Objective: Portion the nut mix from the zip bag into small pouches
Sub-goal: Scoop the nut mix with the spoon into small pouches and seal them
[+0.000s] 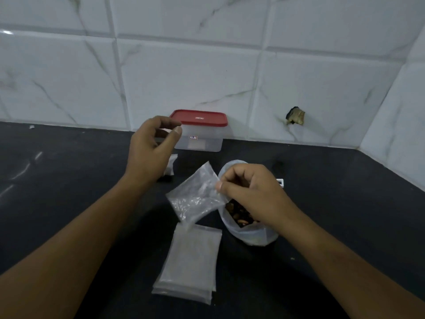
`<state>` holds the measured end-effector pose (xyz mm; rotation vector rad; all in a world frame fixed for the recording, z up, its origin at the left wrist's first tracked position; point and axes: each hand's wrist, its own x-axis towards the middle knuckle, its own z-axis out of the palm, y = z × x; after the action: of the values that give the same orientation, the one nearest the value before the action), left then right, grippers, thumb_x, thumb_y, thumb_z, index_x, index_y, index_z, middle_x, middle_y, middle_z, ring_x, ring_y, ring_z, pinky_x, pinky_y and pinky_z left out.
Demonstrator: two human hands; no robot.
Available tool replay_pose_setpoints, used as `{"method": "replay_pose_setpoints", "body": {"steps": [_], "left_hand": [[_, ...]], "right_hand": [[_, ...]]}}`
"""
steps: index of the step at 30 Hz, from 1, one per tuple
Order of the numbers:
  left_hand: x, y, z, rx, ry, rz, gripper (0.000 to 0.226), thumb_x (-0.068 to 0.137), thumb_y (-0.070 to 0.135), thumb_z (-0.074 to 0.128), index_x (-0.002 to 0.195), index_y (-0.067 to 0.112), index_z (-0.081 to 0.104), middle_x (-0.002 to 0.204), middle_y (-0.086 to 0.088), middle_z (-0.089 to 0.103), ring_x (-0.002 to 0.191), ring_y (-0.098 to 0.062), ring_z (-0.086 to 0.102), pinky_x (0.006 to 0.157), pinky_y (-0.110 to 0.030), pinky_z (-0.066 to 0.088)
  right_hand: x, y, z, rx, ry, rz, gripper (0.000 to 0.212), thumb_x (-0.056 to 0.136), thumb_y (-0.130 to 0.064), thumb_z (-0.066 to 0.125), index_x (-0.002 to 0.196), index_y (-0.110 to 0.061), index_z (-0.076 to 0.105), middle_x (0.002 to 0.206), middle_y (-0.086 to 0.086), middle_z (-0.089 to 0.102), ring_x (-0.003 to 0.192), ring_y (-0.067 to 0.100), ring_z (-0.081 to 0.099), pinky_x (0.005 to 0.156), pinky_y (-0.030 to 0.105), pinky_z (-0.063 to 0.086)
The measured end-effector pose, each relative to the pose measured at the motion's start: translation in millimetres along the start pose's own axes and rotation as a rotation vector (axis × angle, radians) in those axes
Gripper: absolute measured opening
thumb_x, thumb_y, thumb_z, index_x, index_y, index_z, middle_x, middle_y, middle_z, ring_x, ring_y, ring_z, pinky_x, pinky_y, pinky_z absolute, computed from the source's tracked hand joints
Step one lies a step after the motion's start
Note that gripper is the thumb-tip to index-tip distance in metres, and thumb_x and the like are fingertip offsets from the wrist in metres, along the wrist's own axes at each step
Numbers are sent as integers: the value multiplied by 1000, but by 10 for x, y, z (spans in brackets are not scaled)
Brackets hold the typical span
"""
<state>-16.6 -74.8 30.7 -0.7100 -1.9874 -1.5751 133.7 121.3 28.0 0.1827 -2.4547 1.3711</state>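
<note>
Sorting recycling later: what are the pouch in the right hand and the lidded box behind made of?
Pouch: likely thin clear plastic film, glossy; see-through, crinkled, glinting. Box: seemingly rigid translucent plastic, frosted walls holding shape. Its red lid: opaque, smooth moulded plastic, apparently.

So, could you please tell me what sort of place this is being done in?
Most likely a home kitchen: a dark counter meets a white tiled wall, with a red-lidded food container against it.

right hand (250,194) pinching clear pouch (195,196) beside zip bag (250,236) of nuts, left hand (151,146) raised, holding nothing
</note>
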Motion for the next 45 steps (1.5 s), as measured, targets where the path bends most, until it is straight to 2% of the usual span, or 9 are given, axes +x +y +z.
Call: {"method": "replay_pose_setpoints", "body": {"steps": [3, 6, 12, 19, 24, 33, 38, 42, 45], "left_hand": [[-84, 140, 48, -29, -62, 105, 14, 101, 25, 63, 107, 12, 68, 96, 1, 70, 85, -17, 66, 73, -38, 59], [-172, 293, 116, -74, -133, 183, 15, 102, 23, 64, 93, 11, 66, 78, -2, 64, 70, -21, 61, 63, -43, 54], [-397, 392, 345, -243, -547, -49, 21, 98, 27, 64, 95, 7, 70, 81, -8, 72, 67, -23, 66, 59, -29, 53], [-452, 371, 383, -375, -525, -206, 29, 95, 34, 67, 91, 6, 69, 79, -9, 71, 70, -28, 65, 61, -36, 55], [-466, 342, 383, -403, -539, -208, 26, 98, 26, 64, 90, 2, 69, 79, -12, 71, 71, -27, 65, 62, -37, 54], [-421, 384, 359, -354, -608, -121, 26, 102, 24, 57, 96, 1, 69, 88, -20, 70, 75, -29, 67, 63, -32, 57], [-407, 400, 353, -334, -623, -119, 27, 102, 23, 56, 98, -2, 67, 88, -21, 70, 77, -30, 68, 64, -31, 57], [-410, 383, 355, -287, -626, -124, 21, 103, 19, 57, 94, 2, 67, 84, -13, 71, 75, -24, 68, 66, -33, 58], [-386, 392, 336, -271, -604, -136, 22, 103, 15, 56, 87, 6, 66, 77, -11, 67, 71, -24, 66, 66, -35, 58]], "right_hand": [[13, 26, -41, 9, 116, 57, 17, 93, -19, 75, 76, -15, 72, 71, -8, 70, 67, 3, 65, 67, 17, 52], [43, 64, -110, 9, 252, 135, 17, 95, -26, 73, 81, -16, 72, 76, -2, 74, 72, 9, 72, 70, 27, 59], [59, 75, -100, 240, 226, 82, 8, 95, -17, 76, 92, -10, 73, 82, 3, 76, 75, 15, 73, 67, 29, 61], [46, 71, -89, 259, 98, 8, 10, 95, -7, 73, 104, -9, 75, 97, 6, 81, 94, 19, 78, 84, 33, 63], [42, 83, -85, 282, 113, 35, 10, 95, -8, 74, 104, -9, 74, 95, 5, 81, 89, 16, 78, 76, 26, 59], [76, 118, -120, 361, 99, 119, 17, 91, -16, 79, 105, -7, 74, 97, 11, 80, 96, 29, 78, 88, 47, 64], [67, 103, -116, 456, 91, 169, 7, 96, -14, 73, 93, -8, 74, 92, 11, 79, 87, 24, 78, 85, 45, 64], [72, 108, -110, 387, 107, 171, 12, 99, -13, 68, 95, -4, 74, 91, 11, 79, 88, 24, 78, 82, 42, 65], [76, 146, -105, 215, 233, 105, 13, 99, -16, 68, 89, -12, 73, 87, 7, 77, 83, 26, 77, 78, 50, 65]]}}
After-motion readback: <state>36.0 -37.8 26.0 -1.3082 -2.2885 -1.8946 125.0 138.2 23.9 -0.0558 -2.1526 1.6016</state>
